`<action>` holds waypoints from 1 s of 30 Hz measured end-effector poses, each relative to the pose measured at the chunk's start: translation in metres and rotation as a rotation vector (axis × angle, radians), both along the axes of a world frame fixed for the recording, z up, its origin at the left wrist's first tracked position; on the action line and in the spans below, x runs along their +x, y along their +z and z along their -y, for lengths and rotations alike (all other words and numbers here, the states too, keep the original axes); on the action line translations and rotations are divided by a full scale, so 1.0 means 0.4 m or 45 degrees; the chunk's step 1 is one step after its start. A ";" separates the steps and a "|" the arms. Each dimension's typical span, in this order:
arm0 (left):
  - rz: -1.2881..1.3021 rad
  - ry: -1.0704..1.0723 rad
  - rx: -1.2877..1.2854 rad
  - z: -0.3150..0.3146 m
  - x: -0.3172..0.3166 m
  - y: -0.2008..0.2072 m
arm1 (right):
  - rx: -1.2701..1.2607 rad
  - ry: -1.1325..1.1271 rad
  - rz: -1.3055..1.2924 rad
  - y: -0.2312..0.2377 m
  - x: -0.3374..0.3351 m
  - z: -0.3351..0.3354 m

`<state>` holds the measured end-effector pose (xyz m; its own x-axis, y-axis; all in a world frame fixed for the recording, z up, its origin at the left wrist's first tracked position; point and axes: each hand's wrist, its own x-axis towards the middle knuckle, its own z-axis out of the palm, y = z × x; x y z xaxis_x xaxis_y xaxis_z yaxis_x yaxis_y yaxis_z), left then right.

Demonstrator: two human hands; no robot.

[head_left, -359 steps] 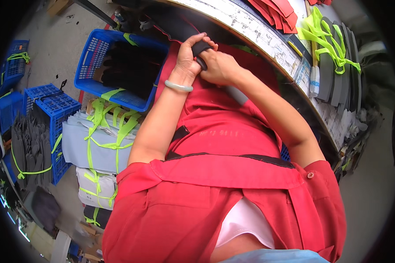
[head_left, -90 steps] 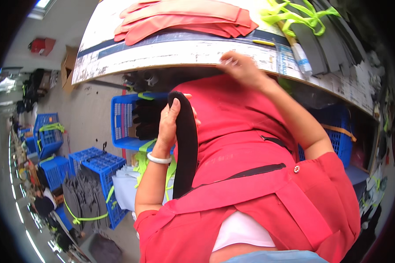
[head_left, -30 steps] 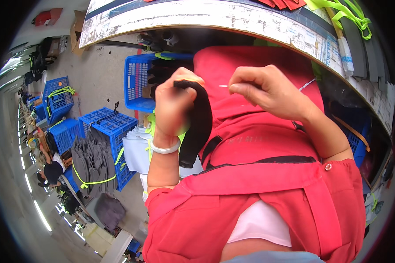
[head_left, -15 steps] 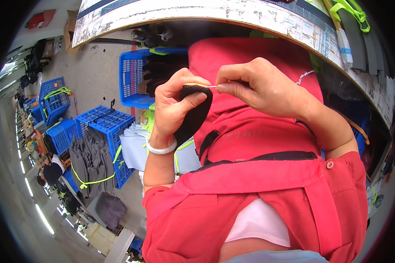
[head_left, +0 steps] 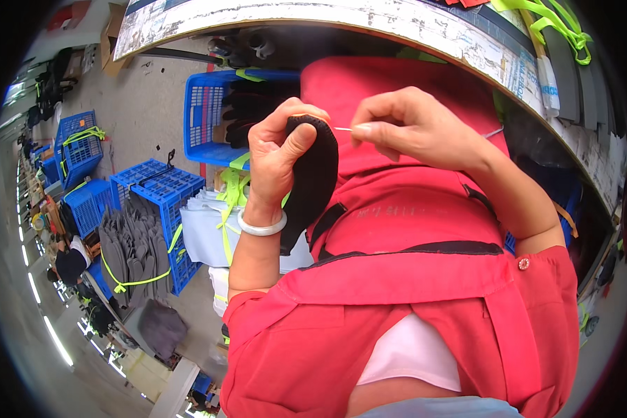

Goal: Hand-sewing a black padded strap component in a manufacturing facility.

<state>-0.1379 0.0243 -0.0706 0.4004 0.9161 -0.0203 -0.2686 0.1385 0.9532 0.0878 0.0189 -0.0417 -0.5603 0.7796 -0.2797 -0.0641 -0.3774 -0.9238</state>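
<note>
My left hand [head_left: 275, 150] is closed on the upper end of a black insole [head_left: 313, 184], its thumb pressed on the face. The insole hangs down along my forearm, and a thin yellow-orange edge shows at its top. To the right, my right hand [head_left: 411, 129] pinches a thin, pale, needle-like piece [head_left: 343, 129] between thumb and forefinger. Its tip points left toward the insole's edge with a small gap between them. A short pale strand [head_left: 494, 132] shows beyond my right wrist, over the red apron [head_left: 397, 230] on my lap; whether it joins the needle cannot be seen.
A worn white table [head_left: 313, 14] edges the far side, with grey strips [head_left: 564, 76] and neon-yellow ties at its right. A blue crate [head_left: 205, 125] holding dark pieces stands under it. On the left are another blue crate [head_left: 157, 184], bundled grey pieces [head_left: 132, 247] and stacked pale sheets [head_left: 209, 233].
My right hand has shifted slightly right, drawing the needle tip away from the insole. My left hand has tilted the insole, so more of its length shows.
</note>
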 end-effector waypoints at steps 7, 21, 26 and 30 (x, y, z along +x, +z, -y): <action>-0.410 -0.068 0.262 0.013 0.003 0.022 | 0.497 0.077 0.467 0.057 0.009 -0.005; -0.481 -0.114 0.286 0.027 0.015 -0.023 | -0.626 0.017 -0.307 -0.048 0.001 0.031; -0.405 -0.199 0.043 0.037 0.000 -0.048 | 0.152 0.215 0.398 -0.047 0.009 -0.007; -0.176 -0.220 -0.194 0.030 -0.028 -0.056 | 0.200 0.015 0.427 -0.016 0.032 -0.008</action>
